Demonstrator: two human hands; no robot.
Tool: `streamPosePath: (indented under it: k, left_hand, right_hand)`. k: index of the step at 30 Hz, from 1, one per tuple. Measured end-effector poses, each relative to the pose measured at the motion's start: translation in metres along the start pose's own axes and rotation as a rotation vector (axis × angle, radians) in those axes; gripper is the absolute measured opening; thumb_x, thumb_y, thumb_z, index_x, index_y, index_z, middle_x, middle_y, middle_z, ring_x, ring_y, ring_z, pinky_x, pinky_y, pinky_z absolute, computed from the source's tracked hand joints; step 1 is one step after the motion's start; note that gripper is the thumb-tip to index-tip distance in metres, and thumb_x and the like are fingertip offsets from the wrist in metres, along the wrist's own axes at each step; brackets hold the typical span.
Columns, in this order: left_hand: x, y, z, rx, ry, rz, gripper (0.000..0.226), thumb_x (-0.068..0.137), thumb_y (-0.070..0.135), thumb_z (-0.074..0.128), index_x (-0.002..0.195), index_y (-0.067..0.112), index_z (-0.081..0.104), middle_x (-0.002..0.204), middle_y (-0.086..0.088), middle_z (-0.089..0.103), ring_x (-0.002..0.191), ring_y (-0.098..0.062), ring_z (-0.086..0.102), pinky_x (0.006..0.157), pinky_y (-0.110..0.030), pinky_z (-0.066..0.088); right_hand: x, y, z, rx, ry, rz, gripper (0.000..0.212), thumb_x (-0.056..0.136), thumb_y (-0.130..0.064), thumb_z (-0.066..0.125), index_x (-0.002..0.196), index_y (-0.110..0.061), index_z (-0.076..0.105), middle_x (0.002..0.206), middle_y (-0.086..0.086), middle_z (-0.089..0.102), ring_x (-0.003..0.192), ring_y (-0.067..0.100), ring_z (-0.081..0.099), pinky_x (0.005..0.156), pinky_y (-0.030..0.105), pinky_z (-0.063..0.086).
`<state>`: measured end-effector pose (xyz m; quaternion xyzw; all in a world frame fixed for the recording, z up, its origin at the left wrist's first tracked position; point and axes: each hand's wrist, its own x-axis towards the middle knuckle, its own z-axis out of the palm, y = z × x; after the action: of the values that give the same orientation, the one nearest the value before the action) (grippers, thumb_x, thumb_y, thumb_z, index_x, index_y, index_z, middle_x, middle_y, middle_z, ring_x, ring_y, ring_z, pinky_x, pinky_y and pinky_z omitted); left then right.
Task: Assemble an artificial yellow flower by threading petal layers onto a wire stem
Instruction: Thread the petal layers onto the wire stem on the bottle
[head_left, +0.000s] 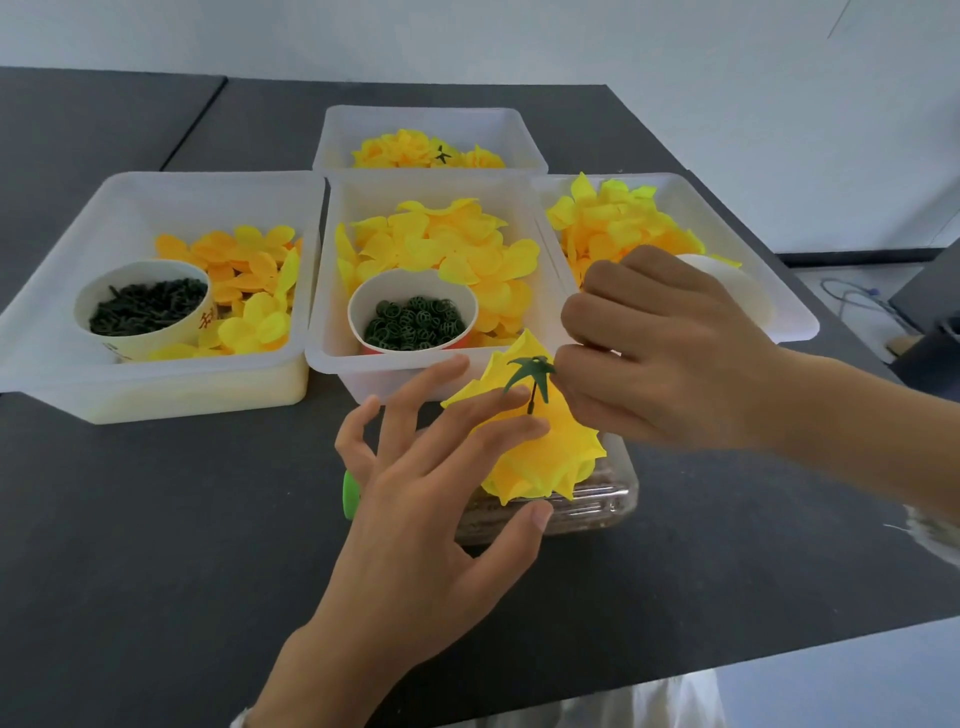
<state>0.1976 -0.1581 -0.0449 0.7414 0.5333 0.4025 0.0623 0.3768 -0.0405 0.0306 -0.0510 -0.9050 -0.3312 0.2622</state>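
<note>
Held between both hands, the layered yellow fabric flower (545, 452) is being kept above the dark grey surface (156, 519), just in front of the middle translucent plastic bin (332, 358). The grip of the left hand (415, 499) is wide: its fingers are being spread and laid straight against the near side of the petals, and the thumb is reaching under the lower edge. The right hand (660, 348) is being curled close to the green plastic calyx (532, 370); whether its hidden fingertips are pinching something cannot be told.

Several petal layers are already being carried on the short dark stem (531, 402), and the calyx is sitting at the end of it, still a little apart from the petals. So the task is judged to be near its end: pressing the calyx down to the petals seems to be left.

The long axis of the flower is running along the stem, nearly upright and slightly tilted. The calyx end is pointing up and away, and the open face is being turned down toward the clear plastic packet (587, 509) lying under it.
</note>
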Motion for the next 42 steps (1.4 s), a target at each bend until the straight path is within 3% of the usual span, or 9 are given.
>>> streamPosePath:
  k: [6,9,15,18,24,28,33,38,42]
  left_hand:
    - [-0.001,-0.001,0.001,0.003,-0.007,-0.004,0.034,0.084,0.045,0.056,0.116,0.036,0.062,0.135,0.025,0.052,0.145,-0.017,0.028,0.104,-0.064,0.019]
    - [-0.002,-0.003,0.002,0.005,-0.015,-0.003,0.035,0.085,0.045,0.055,0.118,0.036,0.062,0.136,0.025,0.050,0.146,-0.017,0.027,0.105,-0.061,0.019]
    - [-0.005,-0.004,0.005,0.005,-0.018,-0.007,0.037,0.084,0.044,0.057,0.120,0.037,0.061,0.139,0.024,0.047,0.145,-0.018,0.025,0.104,-0.061,0.020]
    - [-0.007,-0.005,0.005,-0.013,-0.012,-0.017,0.038,0.085,0.044,0.057,0.122,0.039,0.062,0.144,0.019,0.043,0.145,-0.021,0.025,0.105,-0.056,0.021]
    - [-0.022,-0.013,-0.004,-0.290,0.158,-0.106,0.025,0.086,0.031,0.054,0.103,0.030,0.071,0.139,0.003,0.053,0.141,-0.030,0.035,0.106,-0.058,0.030]
    - [-0.025,-0.022,-0.014,-0.344,0.327,-0.142,0.023,0.090,0.027,0.047,0.098,0.027,0.068,0.127,-0.003,0.056,0.130,-0.031,0.044,0.107,-0.036,0.033]
    - [-0.022,-0.029,-0.020,-0.343,0.426,-0.175,0.025,0.091,0.025,0.044,0.100,0.029,0.067,0.122,-0.003,0.055,0.122,-0.031,0.048,0.092,-0.041,0.038]
    - [-0.020,-0.032,-0.022,-0.338,0.450,-0.161,0.024,0.092,0.026,0.044,0.104,0.028,0.065,0.121,0.002,0.055,0.120,-0.031,0.048,0.098,-0.036,0.036]
    - [-0.018,-0.034,-0.024,-0.344,0.450,-0.172,0.025,0.097,0.042,0.044,0.106,0.035,0.067,0.123,0.007,0.056,0.109,-0.038,0.050,0.079,-0.041,0.034]
  right_hand:
    - [-0.001,-0.001,0.000,-0.005,-0.020,-0.030,0.023,0.081,-0.006,0.058,0.059,-0.009,0.051,0.064,0.008,0.050,0.060,0.025,0.047,0.056,0.035,0.036]
    - [-0.001,0.001,-0.004,0.101,-0.105,-0.033,0.031,0.088,-0.026,0.055,0.063,-0.009,0.053,0.068,0.009,0.053,0.064,0.027,0.048,0.060,0.036,0.035]
    - [0.010,0.001,-0.013,0.748,-0.251,0.557,0.023,0.090,-0.036,0.059,0.087,-0.013,0.057,0.074,-0.006,0.050,0.067,0.012,0.042,0.064,0.018,0.034]
    - [0.017,-0.004,-0.011,0.940,-0.426,0.573,0.008,0.089,-0.024,0.066,0.084,-0.018,0.064,0.074,-0.006,0.060,0.069,0.016,0.053,0.062,0.026,0.044]
    - [0.021,-0.010,-0.009,0.998,-0.585,0.668,0.011,0.086,-0.018,0.069,0.078,-0.011,0.067,0.069,0.000,0.065,0.065,0.016,0.057,0.065,0.037,0.045]
    - [0.022,-0.015,-0.007,1.014,-0.576,0.679,0.014,0.086,-0.017,0.069,0.077,-0.007,0.065,0.070,0.002,0.066,0.065,0.016,0.058,0.066,0.040,0.046]
    - [0.016,-0.022,-0.004,1.048,-0.504,0.742,0.013,0.086,-0.015,0.069,0.076,-0.007,0.066,0.071,-0.005,0.065,0.066,0.016,0.058,0.064,0.032,0.046]
    - [0.015,-0.021,-0.002,1.011,-0.495,0.727,0.013,0.087,-0.013,0.069,0.076,-0.012,0.062,0.070,-0.009,0.063,0.067,0.014,0.058,0.061,0.025,0.045]
    - [0.019,-0.017,-0.006,0.944,-0.511,0.732,0.013,0.085,-0.018,0.070,0.075,-0.015,0.062,0.066,-0.011,0.061,0.065,0.015,0.056,0.059,0.019,0.042]
